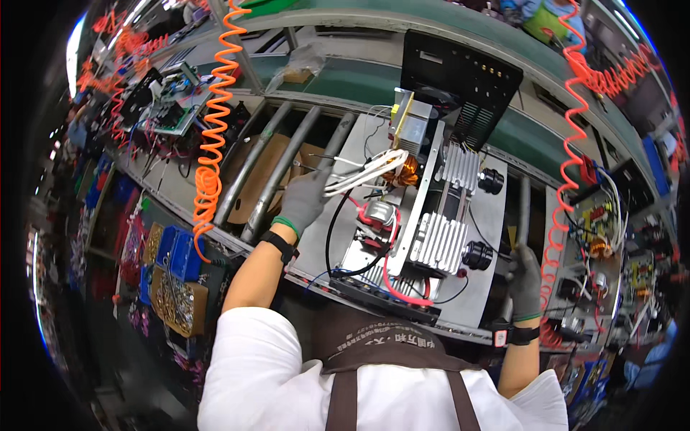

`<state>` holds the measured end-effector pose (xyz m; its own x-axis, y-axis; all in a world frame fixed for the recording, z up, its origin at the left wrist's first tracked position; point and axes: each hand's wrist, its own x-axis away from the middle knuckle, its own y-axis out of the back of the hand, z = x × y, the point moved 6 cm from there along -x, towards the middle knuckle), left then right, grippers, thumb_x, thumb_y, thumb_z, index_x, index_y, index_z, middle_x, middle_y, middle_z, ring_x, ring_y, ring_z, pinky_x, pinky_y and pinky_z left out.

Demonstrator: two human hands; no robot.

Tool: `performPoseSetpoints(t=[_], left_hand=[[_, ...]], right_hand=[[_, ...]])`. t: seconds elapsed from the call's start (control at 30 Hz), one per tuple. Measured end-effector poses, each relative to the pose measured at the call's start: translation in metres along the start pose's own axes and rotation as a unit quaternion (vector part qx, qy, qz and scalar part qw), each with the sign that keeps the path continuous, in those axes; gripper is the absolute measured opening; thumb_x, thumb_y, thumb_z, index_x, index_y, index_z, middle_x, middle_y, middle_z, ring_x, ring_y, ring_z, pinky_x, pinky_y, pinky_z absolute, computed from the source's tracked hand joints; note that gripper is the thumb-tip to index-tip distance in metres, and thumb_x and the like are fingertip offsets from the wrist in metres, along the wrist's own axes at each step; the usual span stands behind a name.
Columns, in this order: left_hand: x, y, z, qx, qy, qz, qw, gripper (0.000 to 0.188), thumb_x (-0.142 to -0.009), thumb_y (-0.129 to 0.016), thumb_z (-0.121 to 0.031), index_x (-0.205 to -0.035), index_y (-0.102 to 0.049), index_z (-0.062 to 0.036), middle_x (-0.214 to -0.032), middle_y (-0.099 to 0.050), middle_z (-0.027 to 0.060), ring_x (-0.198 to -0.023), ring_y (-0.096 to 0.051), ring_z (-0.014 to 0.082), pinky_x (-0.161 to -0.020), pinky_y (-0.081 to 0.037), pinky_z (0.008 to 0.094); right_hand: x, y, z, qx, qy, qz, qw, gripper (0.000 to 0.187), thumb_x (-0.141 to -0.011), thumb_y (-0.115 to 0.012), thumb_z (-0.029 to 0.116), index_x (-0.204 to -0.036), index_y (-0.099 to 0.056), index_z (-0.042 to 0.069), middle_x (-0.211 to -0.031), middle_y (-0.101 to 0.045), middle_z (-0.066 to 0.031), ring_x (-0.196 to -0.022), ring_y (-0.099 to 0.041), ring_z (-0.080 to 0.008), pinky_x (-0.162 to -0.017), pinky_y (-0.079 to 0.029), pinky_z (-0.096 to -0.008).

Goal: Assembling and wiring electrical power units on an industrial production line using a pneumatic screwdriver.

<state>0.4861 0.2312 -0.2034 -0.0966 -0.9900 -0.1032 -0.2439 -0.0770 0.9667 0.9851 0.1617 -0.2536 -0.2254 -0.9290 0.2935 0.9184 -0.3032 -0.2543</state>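
My left hand, in a grey glove with a green cuff, is closed around a bundle of white cables. Their ends with metal lugs stick out past the fingers. The cables come from a copper-wound coil on an open electronic chassis. That chassis carries finned silver heat sinks, black round connectors and an upright black panel. My right hand, gloved the same way, is beside the board's right edge near a roller. Its fingers are curled, and what they hold, if anything, is hidden.
The chassis rests on a pale board over a conveyor with metal rollers. Orange coiled air hoses hang left and right. Blue bins and a box of screws stand at left. Another open unit sits at right.
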Motion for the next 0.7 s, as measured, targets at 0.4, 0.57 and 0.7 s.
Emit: performPoseSetpoints(t=[0.4, 0.57, 0.7], left_hand=[[0.072, -0.008, -0.086, 0.063, -0.303, -0.188, 0.932, 0.033, -0.074, -0.074, -0.016, -0.106, -0.067, -0.0163, -0.101, -0.064, 0.0054, -0.083, -0.063, 0.0261, -0.070, -0.052, 0.0377], [0.059, -0.034, -0.080, 0.117, -0.230, -0.133, 0.957, 0.018, -0.077, -0.072, -0.017, -0.095, -0.069, -0.0157, -0.093, -0.066, 0.0055, -0.083, -0.064, 0.0280, -0.068, -0.052, 0.0385], [0.068, -0.028, -0.014, 0.163, -0.096, -0.154, 0.970, 0.012, -0.083, -0.069, -0.020, -0.094, -0.072, -0.0170, -0.087, -0.067, 0.0096, -0.075, -0.066, 0.0286, -0.066, -0.052, 0.0401]], right_hand=[[0.173, -0.164, -0.045, 0.191, -0.117, 0.408, 0.885, 0.045, -0.098, -0.057, 0.023, -0.134, -0.052, -0.004, -0.112, -0.065, -0.0094, -0.090, -0.062, -0.0142, -0.082, -0.051, -0.0287], [0.172, -0.226, -0.088, 0.158, -0.135, 0.374, 0.904, 0.071, -0.097, -0.061, 0.024, -0.153, -0.023, 0.003, -0.121, -0.057, -0.0069, -0.099, -0.057, -0.0118, -0.087, -0.050, -0.0279], [0.163, -0.238, -0.108, 0.160, -0.140, 0.291, 0.933, 0.075, -0.096, -0.060, 0.028, -0.155, -0.018, 0.008, -0.124, -0.055, -0.0073, -0.097, -0.058, -0.0130, -0.086, -0.050, -0.0281]])
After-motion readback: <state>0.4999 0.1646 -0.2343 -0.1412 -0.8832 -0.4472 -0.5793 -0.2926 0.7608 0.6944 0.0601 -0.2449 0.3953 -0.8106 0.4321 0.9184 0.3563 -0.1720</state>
